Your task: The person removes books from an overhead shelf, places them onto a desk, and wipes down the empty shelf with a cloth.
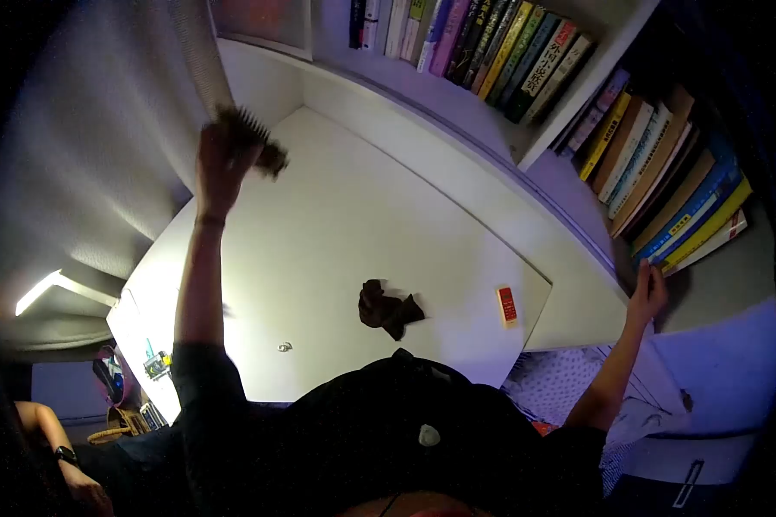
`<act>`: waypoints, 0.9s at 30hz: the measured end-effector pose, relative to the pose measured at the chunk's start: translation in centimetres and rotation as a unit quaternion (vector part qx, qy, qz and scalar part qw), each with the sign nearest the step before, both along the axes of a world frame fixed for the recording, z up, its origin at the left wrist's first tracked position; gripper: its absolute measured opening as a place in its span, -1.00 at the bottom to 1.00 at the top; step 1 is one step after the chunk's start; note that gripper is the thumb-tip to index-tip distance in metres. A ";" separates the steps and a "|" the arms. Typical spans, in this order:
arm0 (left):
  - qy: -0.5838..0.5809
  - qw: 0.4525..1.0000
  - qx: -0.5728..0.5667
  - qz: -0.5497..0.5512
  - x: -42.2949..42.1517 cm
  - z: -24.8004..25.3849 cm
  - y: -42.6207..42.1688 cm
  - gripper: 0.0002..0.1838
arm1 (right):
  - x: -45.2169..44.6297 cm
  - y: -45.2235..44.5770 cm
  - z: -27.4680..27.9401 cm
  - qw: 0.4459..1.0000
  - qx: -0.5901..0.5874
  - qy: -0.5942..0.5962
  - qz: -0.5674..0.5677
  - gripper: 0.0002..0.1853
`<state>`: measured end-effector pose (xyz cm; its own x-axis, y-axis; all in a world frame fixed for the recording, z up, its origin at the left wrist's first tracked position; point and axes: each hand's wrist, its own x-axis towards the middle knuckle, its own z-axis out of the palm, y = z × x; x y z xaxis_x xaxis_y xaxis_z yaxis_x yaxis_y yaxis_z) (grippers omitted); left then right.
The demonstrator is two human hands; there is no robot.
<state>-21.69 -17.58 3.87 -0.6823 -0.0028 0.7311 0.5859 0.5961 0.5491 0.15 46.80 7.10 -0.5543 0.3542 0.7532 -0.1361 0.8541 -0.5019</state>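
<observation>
My left hand (219,177) is raised over the far left of the white table, its fingers closed round a dark bristled brush (254,142). The brush is slightly blurred, with its bristles pointing up and away. Out to the right, my right hand (649,291) reaches to the shelf, and its fingers are closed at the bottom end of a blue-and-yellow book (683,233). A crumpled dark brown cloth piece (388,308) lies on the table in front of me. To its right is a small red-and-white box (507,306).
Rows of books (500,52) fill the shelf above the white table (345,215). A small shiny item (284,347) lies near the front edge. At left are a lit lamp (39,293), a grey curtain (103,172) and another person's arm (65,461).
</observation>
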 end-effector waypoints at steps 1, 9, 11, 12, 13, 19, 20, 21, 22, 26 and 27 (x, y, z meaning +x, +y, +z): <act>0.022 1.000 -0.009 -0.016 -1.8 2.7 1.4 -0.66 | 0.0 -0.1 0.1 1.000 -0.005 0.010 -0.002 -0.77; 0.091 0.995 -0.047 -0.013 -16.0 11.2 12.8 -0.45 | 0.0 -0.2 -0.2 0.997 -0.060 0.040 0.024 -0.73; 0.059 0.994 -0.076 0.044 -17.5 11.5 14.0 -0.39 | 0.2 -1.1 0.4 0.994 -0.107 0.001 0.037 -0.73; 0.044 0.990 -0.115 0.074 -17.8 11.7 14.4 -0.39 | 0.1 -0.9 0.2 0.993 -0.109 0.002 0.035 -0.73; 0.029 0.982 -0.154 0.102 -18.1 11.9 14.8 -0.38 | 0.0 -0.5 0.0 0.993 -0.109 0.012 0.046 -0.75; 0.027 0.976 -0.196 0.091 -18.2 11.1 15.4 -0.31 | -0.1 -1.5 0.4 0.997 -0.081 -0.006 0.011 -0.75; 0.054 0.973 -0.208 0.084 -18.9 10.6 15.2 -0.26 | -0.3 -1.5 0.5 0.997 -0.077 -0.016 -0.010 -0.76; 0.032 0.984 -0.150 0.086 -19.6 10.0 15.1 -0.27 | -0.3 -1.2 0.3 0.997 -0.079 -0.012 -0.008 -0.76; 0.009 0.992 -0.091 0.088 -19.8 9.7 15.0 -0.28 | -0.3 -0.6 -0.1 0.997 -0.079 -0.006 -0.001 -0.78; 0.031 0.992 -0.097 0.081 -21.1 8.8 14.8 -0.30 | -0.1 -0.6 0.1 0.996 -0.084 -0.035 -0.009 -0.81; 0.032 0.991 -0.098 0.081 -21.5 8.6 14.8 -0.30 | -0.1 -0.6 0.1 0.996 -0.085 -0.034 -0.009 -0.81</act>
